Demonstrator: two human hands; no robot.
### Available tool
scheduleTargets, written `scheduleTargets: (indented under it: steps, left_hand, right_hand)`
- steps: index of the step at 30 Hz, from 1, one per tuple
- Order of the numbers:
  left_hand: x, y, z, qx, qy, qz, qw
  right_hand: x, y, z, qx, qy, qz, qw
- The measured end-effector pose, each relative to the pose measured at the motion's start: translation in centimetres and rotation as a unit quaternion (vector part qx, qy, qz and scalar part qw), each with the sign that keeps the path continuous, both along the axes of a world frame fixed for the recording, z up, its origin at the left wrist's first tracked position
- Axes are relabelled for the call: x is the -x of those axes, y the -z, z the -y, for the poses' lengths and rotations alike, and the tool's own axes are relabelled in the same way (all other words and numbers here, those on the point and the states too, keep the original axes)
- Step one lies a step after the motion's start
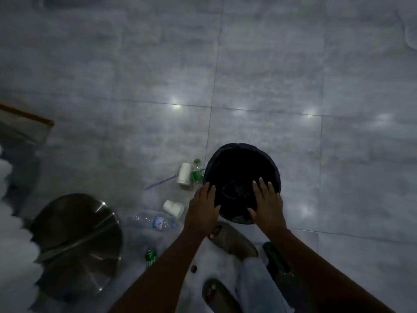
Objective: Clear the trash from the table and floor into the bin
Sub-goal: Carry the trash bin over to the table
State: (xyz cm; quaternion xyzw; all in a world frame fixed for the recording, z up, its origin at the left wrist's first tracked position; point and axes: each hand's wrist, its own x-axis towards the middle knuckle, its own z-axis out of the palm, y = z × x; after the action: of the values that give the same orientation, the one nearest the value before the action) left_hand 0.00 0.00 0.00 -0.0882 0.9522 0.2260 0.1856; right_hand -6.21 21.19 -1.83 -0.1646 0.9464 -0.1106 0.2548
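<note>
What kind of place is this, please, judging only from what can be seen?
Probably an indoor room, perhaps a dining or break area, dimly lit. The grey tiled floor reflects ceiling lights, a black-lined bin stands on it, and drink litter such as a clear plastic bottle and a white paper cup lies beside it.

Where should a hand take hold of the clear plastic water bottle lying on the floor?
Around the middle of the clear plastic water bottle, near its label, from above. It lies on its side with floor showing along both long sides, and the left hand hovers open closest to it.
</note>
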Motion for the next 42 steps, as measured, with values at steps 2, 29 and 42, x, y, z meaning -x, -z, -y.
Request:
scheduleTargets:
  steps: [2, 29, 42]
  left_hand:
    - [0.1, 2.9, -0.3, 0.027, 0.018, 0.025, 0.999]
    - [5.9, 11.4, 0.4, 0.023, -0.082, 0.021, 0.996]
    - [6.6, -6.6, 4.0, -0.038, -0.155, -0.043, 0.986]
  right_hand:
    - [0.3, 2.6, -0.9, -0.015, 0.038, -0.007, 0.999]
    - [4.6, 8.0, -3.1, 0.044, 0.216, -0.036, 0.975]
    - [8.2, -8.8, 0.2, 0.132, 0.311, 0.012, 0.941]
